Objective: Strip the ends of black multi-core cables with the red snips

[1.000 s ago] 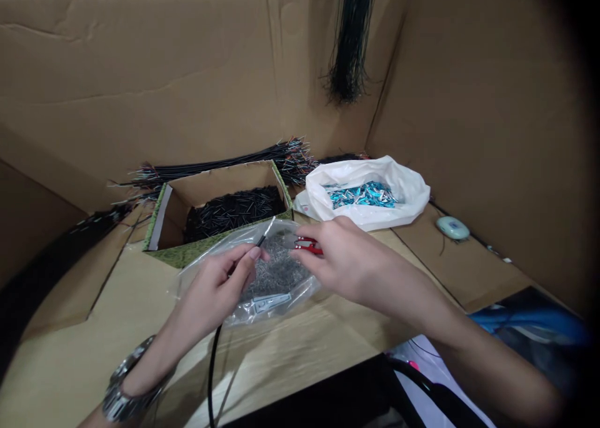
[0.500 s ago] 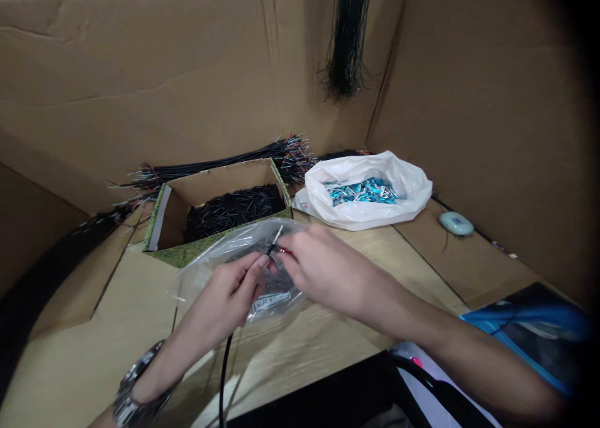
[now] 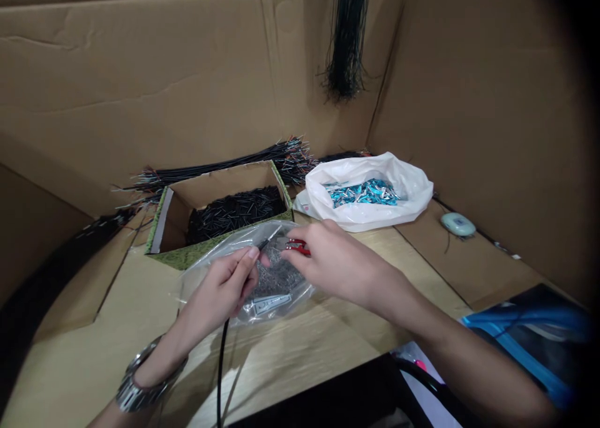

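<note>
My left hand (image 3: 220,284) is shut on a black cable (image 3: 221,365), whose thin end sticks up past my fingertips. My right hand (image 3: 332,265) grips small red-handled snips (image 3: 298,247), with their metal blades pointing toward the cable end. The two hands are close together but apart. Both hover over a clear plastic bag (image 3: 291,298) of small grey metal parts, which lies on the light wooden table (image 3: 300,347). A paper label (image 3: 270,303) shows through the plastic. A metal wristwatch (image 3: 140,384) sits on my left wrist.
Just beyond the hands stands an open cardboard box with a green patterned rim (image 3: 220,218), holding short black cable pieces. A white plastic bag (image 3: 363,218) holds blue-and-silver parts. Cable bundles (image 3: 225,169) lie behind the box, and cardboard walls surround the table.
My right hand has drawn back slightly from the cable end, and the red snips now show clearly between the fingers. My left hand and the cable have barely moved.
</note>
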Action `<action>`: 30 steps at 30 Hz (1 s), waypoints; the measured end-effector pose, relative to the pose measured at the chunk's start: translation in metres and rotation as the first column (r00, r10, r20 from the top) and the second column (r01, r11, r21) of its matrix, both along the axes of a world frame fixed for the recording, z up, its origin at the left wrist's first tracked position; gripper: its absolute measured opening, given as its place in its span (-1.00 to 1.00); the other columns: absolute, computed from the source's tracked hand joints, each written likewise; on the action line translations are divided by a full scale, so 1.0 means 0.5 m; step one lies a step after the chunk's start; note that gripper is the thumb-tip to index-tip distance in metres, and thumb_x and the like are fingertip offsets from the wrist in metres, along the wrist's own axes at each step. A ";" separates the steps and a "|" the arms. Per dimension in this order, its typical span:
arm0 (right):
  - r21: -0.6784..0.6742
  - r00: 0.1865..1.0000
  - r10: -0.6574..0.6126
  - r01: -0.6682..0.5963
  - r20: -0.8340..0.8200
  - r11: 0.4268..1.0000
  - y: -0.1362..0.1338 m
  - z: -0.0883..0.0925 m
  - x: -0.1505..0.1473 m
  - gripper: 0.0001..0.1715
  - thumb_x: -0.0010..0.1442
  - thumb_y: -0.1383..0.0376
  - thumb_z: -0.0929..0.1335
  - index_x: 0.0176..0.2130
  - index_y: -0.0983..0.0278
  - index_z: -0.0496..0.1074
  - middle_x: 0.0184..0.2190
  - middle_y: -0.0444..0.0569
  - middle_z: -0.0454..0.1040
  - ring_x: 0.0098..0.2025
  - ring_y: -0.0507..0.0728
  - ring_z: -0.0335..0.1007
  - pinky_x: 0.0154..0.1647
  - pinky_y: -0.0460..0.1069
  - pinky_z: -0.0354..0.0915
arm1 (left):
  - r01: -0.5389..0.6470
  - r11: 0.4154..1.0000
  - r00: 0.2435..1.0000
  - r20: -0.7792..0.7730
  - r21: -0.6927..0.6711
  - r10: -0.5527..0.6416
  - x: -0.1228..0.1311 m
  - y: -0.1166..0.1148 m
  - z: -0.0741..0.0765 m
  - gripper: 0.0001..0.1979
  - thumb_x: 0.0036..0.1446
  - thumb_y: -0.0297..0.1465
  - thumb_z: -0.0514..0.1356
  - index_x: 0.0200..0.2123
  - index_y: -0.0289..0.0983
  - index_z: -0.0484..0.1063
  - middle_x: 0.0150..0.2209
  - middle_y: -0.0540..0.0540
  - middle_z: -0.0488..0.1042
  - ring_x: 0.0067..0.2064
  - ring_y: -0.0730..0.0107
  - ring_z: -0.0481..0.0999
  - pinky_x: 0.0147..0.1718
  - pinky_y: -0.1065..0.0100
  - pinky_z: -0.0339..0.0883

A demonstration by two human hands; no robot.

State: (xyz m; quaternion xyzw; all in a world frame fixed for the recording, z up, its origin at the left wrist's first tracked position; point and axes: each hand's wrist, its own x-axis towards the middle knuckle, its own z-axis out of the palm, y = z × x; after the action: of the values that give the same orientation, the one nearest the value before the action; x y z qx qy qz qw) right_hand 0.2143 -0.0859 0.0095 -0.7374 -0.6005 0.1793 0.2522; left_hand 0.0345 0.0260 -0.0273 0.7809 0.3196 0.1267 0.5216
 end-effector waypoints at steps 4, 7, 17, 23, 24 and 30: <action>0.050 0.998 0.057 -0.056 -0.022 0.997 0.001 -0.002 -0.006 -0.74 0.34 0.29 0.30 -0.27 0.28 0.57 -0.40 0.01 0.56 -0.41 0.10 0.38 -0.37 -0.02 0.15 | 0.033 0.999 0.999 -0.003 0.021 -0.033 0.002 -0.007 0.001 -0.59 0.41 -0.08 -0.02 -0.35 -0.23 0.36 -0.68 0.17 0.17 -0.68 0.51 0.12 -0.68 0.50 0.10; 0.084 0.995 0.089 -0.093 0.050 0.992 0.010 -0.017 -0.014 -0.71 0.36 0.35 0.26 -0.28 0.32 0.56 -0.42 0.03 0.55 -0.43 0.09 0.36 -0.38 -0.02 0.11 | 0.050 0.998 0.999 -0.008 0.033 -0.050 0.005 -0.007 -0.006 -0.58 0.42 -0.09 -0.04 -0.35 -0.24 0.37 -0.69 0.17 0.16 -0.68 0.50 0.10 -0.66 0.48 0.11; 0.116 0.994 0.092 -0.098 0.052 0.988 0.005 -0.033 -0.015 -0.72 0.39 0.33 0.26 -0.23 0.33 0.54 -0.38 0.06 0.59 -0.38 0.11 0.44 -0.36 -0.02 0.13 | 0.026 0.980 0.999 -0.024 0.199 -0.022 -0.010 0.012 -0.020 -0.71 0.38 -0.15 0.09 -0.15 -0.24 0.46 -0.56 0.11 0.26 -0.53 0.41 0.26 -0.54 0.45 0.14; 0.143 0.996 0.081 -0.074 -0.049 0.987 -0.012 -0.012 -0.015 -0.76 0.39 0.30 0.28 -0.24 0.28 0.52 -0.36 0.00 0.59 -0.33 0.12 0.47 -0.28 -0.02 0.21 | -0.010 0.877 0.996 -0.074 0.481 0.052 -0.027 -0.010 0.001 -0.72 0.36 -0.16 0.13 -0.05 -0.20 0.48 -0.51 0.06 0.45 -0.56 0.41 0.39 -0.52 0.44 0.21; 0.142 0.995 0.088 -0.082 -0.036 0.986 -0.013 -0.010 -0.015 -0.77 0.39 0.29 0.29 -0.25 0.27 0.51 -0.37 0.00 0.59 -0.34 0.12 0.47 -0.29 -0.02 0.21 | 0.018 0.853 0.995 -0.093 0.522 0.037 -0.028 -0.013 0.003 -0.73 0.37 -0.18 0.11 -0.08 -0.20 0.49 -0.53 0.06 0.46 -0.56 0.40 0.41 -0.51 0.43 0.22; 0.059 0.968 0.156 -0.170 0.199 0.984 -0.002 -0.023 -0.032 -0.74 0.37 0.47 0.22 -0.14 0.37 0.49 -0.32 0.10 0.61 -0.34 0.15 0.51 -0.39 0.00 0.17 | 0.143 0.793 0.981 -0.192 0.592 -0.034 -0.020 -0.013 0.008 -0.74 0.41 -0.32 0.03 -0.28 -0.19 0.46 -0.50 0.01 0.52 -0.51 0.36 0.47 -0.44 0.39 0.22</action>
State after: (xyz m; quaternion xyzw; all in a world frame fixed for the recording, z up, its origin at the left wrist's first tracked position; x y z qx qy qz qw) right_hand 0.1985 -0.0867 -0.0019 -0.6893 -0.6871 0.1039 0.2049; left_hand 0.0243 0.0194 -0.0231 0.9282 0.2692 0.1298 0.2217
